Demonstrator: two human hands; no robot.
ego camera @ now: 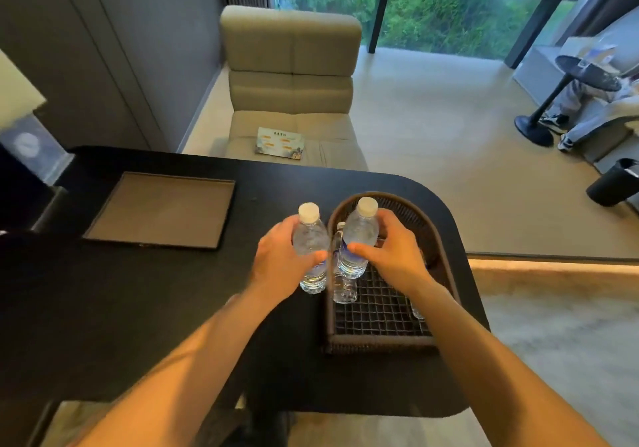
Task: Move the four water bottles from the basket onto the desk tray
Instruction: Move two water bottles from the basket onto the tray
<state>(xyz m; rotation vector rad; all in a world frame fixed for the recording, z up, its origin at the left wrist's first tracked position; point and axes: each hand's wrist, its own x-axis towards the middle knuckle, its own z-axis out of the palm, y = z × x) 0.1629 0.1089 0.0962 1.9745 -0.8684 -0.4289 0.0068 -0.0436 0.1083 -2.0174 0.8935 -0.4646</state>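
Note:
My left hand (pixel 280 260) grips a clear water bottle (pixel 311 239) with a white cap, held upright just left of the basket, above the black desk. My right hand (pixel 394 249) grips a second water bottle (pixel 358 235), lifted over the dark woven basket (pixel 446 249). A third bottle (pixel 344 289) stands in the basket against its left wall, partly hidden behind the lifted one. Part of another bottle (pixel 417 310) shows at the basket's right side, under my right forearm. The flat brown desk tray (pixel 162 210) lies to the left with nothing on it.
The black desk (pixel 138 308) has a rounded right end just past the basket. A beige chair (pixel 290 87) with a leaflet stands behind the desk. A lamp and dark items sit at the far left. A side table, a seated person's legs and a bin are at the right.

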